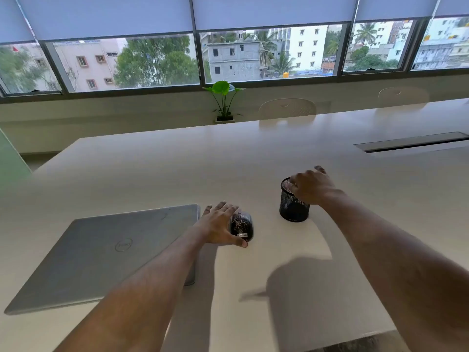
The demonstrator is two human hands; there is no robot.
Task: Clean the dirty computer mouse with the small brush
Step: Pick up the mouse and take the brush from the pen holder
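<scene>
A black computer mouse (242, 226) speckled with pale dirt lies on the white table (152, 174), right of a laptop. My left hand (218, 226) cups its left side, thumb at its near end, fingers spread along its far side. My right hand (311, 186) hovers over the mouth of a black mesh pen holder (291, 208), fingers curled down toward its rim; I cannot tell whether it holds anything. No brush is visible; the holder's inside is hidden by the hand.
A closed silver laptop (101, 252) lies at the left, touching distance from my left hand. A cable slot (411, 144) is set in the table at the far right. Chairs (286, 109) and a potted plant (224, 100) stand beyond the far edge, under the windows.
</scene>
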